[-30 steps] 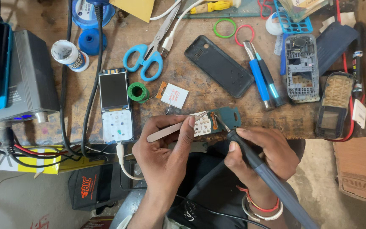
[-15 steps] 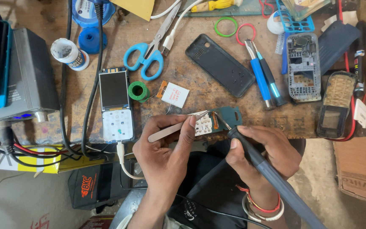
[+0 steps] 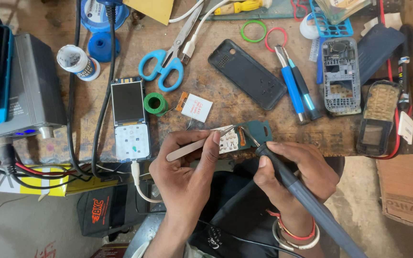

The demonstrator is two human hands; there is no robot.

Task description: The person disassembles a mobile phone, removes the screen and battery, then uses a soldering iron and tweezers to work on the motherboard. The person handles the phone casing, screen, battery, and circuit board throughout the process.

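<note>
The left hand (image 3: 187,167) pinches silver tweezers (image 3: 194,145) onto a small circuit board (image 3: 244,136) at the table edge, right between both hands. The right hand (image 3: 297,167) grips a soldering iron (image 3: 311,203), tip on the board. The hot tip could slip and burn the left fingers beside it, or the board could slide off. Beyond the hands, the worn wooden table (image 3: 311,134) is crowded with phone parts, blue scissors (image 3: 166,62) and cables.

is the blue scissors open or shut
Open: the blue scissors lie flat on the workbench, their two handle loops spread apart and blades slightly parted.
</note>
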